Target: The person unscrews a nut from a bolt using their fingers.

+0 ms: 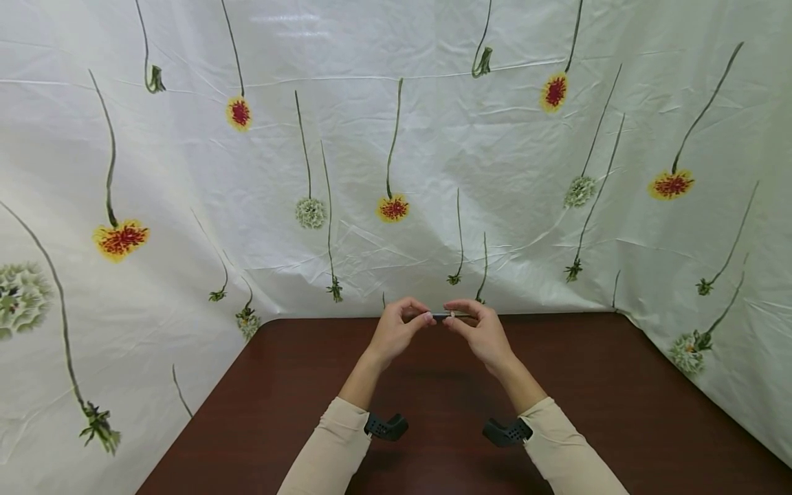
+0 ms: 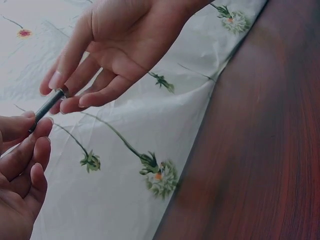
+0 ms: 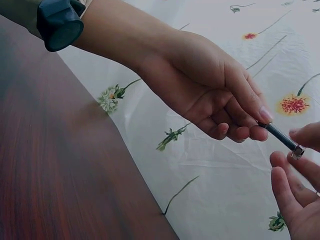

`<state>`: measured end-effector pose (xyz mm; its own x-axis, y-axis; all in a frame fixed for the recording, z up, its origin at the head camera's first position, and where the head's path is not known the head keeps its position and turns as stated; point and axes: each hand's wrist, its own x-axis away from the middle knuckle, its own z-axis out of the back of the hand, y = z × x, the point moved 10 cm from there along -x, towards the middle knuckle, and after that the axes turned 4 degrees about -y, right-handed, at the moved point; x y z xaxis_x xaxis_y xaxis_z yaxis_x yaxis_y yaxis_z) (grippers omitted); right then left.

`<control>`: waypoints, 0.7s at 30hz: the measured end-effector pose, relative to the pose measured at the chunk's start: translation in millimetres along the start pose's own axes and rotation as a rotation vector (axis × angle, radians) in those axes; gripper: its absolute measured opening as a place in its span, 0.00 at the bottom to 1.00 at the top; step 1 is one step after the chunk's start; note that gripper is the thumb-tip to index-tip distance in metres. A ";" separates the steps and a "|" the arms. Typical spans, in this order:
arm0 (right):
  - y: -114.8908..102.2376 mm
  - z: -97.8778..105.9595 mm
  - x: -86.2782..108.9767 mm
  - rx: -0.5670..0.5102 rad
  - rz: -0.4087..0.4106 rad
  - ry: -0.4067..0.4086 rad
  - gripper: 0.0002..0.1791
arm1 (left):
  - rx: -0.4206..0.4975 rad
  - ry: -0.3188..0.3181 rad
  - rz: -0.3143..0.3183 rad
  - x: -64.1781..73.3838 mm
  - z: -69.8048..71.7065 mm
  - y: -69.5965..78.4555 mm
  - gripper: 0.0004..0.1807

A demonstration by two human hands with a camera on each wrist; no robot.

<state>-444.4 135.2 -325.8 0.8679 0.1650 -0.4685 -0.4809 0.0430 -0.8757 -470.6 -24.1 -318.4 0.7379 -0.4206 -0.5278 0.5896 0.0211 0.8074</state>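
Note:
A dark threaded bolt (image 2: 47, 107) is held up between the hands. My left hand (image 1: 393, 333) pinches one end of it between thumb and fingers, which cover that end. A small shiny nut (image 3: 298, 151) sits at the bolt's other end. My right hand (image 1: 489, 338) has its thumb and fingers around this nut, pinching it. In the left wrist view the bolt slants up toward the right hand. The right hand's remaining fingers are loosely bent.
Below the hands lies a dark reddish-brown table (image 1: 297, 405). A white cloth (image 1: 359, 151) printed with flowers hangs behind it and along both sides. Black wrist devices (image 1: 386, 427) sit on both wrists, over light sleeves (image 1: 337, 440).

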 end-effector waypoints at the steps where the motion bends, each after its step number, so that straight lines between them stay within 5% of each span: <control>1: 1.3 0.6 -0.2 -0.010 -0.010 0.006 0.17 | 0.005 0.000 0.001 0.1 0.0 0.2 0.07; 21: 4.5 3.6 0.9 -0.039 -0.075 0.046 0.15 | 0.033 -0.017 0.005 0.3 -1.9 0.5 0.06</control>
<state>-446.3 139.1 -329.8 0.9063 0.1172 -0.4060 -0.4104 0.0152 -0.9118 -469.5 -22.5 -318.6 0.7347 -0.4362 -0.5196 0.5747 -0.0066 0.8183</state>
